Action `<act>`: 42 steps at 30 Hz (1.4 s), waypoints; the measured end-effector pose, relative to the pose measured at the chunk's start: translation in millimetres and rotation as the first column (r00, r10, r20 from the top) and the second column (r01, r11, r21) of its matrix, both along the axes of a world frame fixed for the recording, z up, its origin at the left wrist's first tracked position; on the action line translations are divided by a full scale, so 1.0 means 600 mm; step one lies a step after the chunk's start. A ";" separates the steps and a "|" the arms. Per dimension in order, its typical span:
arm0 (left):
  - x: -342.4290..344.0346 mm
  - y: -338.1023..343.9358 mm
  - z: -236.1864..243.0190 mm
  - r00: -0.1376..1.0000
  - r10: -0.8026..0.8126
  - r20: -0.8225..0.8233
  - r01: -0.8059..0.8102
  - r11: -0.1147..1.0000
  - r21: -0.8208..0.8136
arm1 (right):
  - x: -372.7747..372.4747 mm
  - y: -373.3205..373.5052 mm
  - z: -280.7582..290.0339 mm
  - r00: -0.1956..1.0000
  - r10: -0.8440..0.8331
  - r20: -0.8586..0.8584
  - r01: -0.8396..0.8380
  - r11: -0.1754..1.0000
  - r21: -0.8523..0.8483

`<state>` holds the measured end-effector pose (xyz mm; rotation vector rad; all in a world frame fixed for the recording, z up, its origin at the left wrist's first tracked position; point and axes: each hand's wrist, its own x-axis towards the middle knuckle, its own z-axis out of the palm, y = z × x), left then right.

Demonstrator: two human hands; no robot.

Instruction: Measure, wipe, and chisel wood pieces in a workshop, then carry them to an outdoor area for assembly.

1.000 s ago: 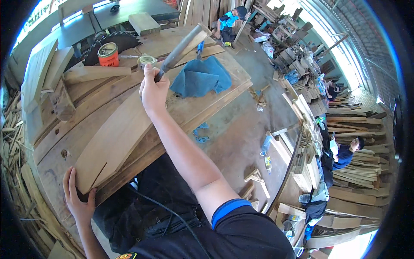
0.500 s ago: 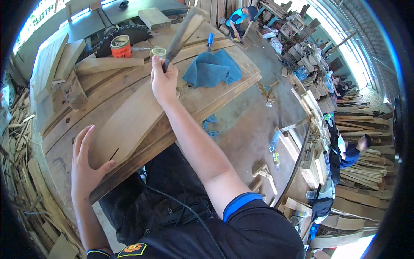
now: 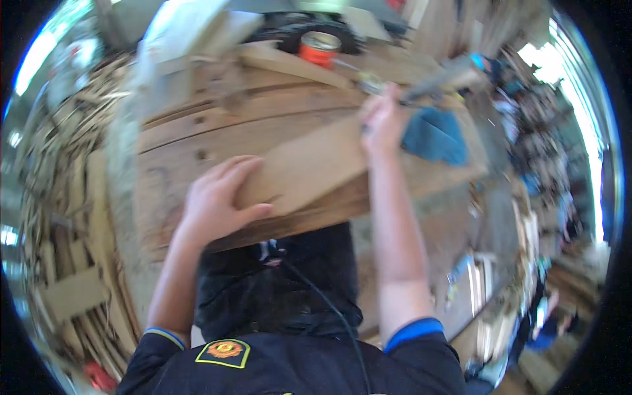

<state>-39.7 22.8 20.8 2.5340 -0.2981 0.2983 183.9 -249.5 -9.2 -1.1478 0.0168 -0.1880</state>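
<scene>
Pale wooden board [image 3: 309,161], flat and slantwise near the front edge of the bench [image 3: 168,197], a dark slit showing at its left end! The left grip [image 3: 220,201] is right there, fingers and thumb spread about that end; whether skin meets wood, can't tell. Up at the board's far end, the right grip [image 3: 383,128] is clenched around a long grey-brown tool [image 3: 442,80], angled up and away to the right. Just beside that fist lies a crumpled blue cloth [image 3: 434,135]; beyond, a small jar [image 3: 370,83], an orange can [image 3: 318,55], a dark saw blade [image 3: 280,30]. Far left, wood scraps [image 3: 82,178] pile up, blurred.
</scene>
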 end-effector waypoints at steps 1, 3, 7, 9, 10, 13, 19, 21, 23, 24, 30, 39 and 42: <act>0.003 0.004 -0.002 0.999 -0.024 0.024 0.024 1.000 -0.018 | 0.017 0.004 0.005 0.997 0.033 0.063 -0.039 0.996 0.083; 0.006 0.012 -0.006 1.000 0.018 0.015 -0.018 1.000 -0.008 | 0.046 0.003 0.020 0.999 -0.037 -0.008 0.037 0.999 0.026; 0.008 0.012 -0.010 0.999 -0.037 0.027 0.038 0.999 -0.024 | 0.069 0.020 0.035 0.998 0.050 0.041 -0.055 0.988 0.142; 0.008 0.011 -0.012 0.999 -0.006 0.041 0.008 0.999 -0.037 | 0.057 0.030 0.029 0.980 0.182 0.083 -0.191 0.974 0.120; 0.008 0.010 -0.013 0.998 -0.006 0.057 0.008 0.999 -0.036 | 0.050 0.036 0.025 0.973 0.212 0.087 -0.221 0.968 0.117; 0.007 0.012 -0.018 0.998 0.037 0.052 -0.035 0.999 -0.039 | 0.032 0.042 0.018 0.826 0.544 0.149 -0.553 0.832 0.026; 0.007 -0.005 -0.028 0.994 0.068 0.082 -0.060 0.994 -0.093 | 0.028 0.044 0.043 0.942 0.335 0.022 -0.333 0.923 0.192; 0.004 -0.016 -0.029 0.980 0.138 0.145 -0.122 0.986 -0.111 | 0.020 0.056 0.043 0.937 0.349 -0.020 -0.338 0.919 0.205; 0.003 -0.020 -0.031 0.974 0.157 0.163 -0.134 0.981 -0.141 | 0.010 0.071 0.036 0.893 0.442 0.090 -0.450 0.887 0.107; 0.003 -0.020 -0.033 0.974 0.153 0.169 -0.125 0.978 -0.166 | 0.008 0.077 0.032 0.875 0.472 0.104 -0.469 0.882 -0.053; -0.004 0.002 -0.061 0.946 0.177 0.273 -0.097 0.955 -0.282 | 0.044 0.014 0.023 0.929 0.315 0.193 -0.137 0.778 -0.613; -0.088 0.040 -0.071 0.954 0.234 0.188 -0.210 0.968 -0.139 | 0.061 -0.055 0.023 0.983 -0.027 0.179 0.165 0.542 -0.824; -0.091 0.032 -0.077 0.972 0.079 0.219 -0.063 0.995 -0.080 | 0.057 -0.020 0.020 0.971 -0.046 0.234 0.226 0.496 -0.839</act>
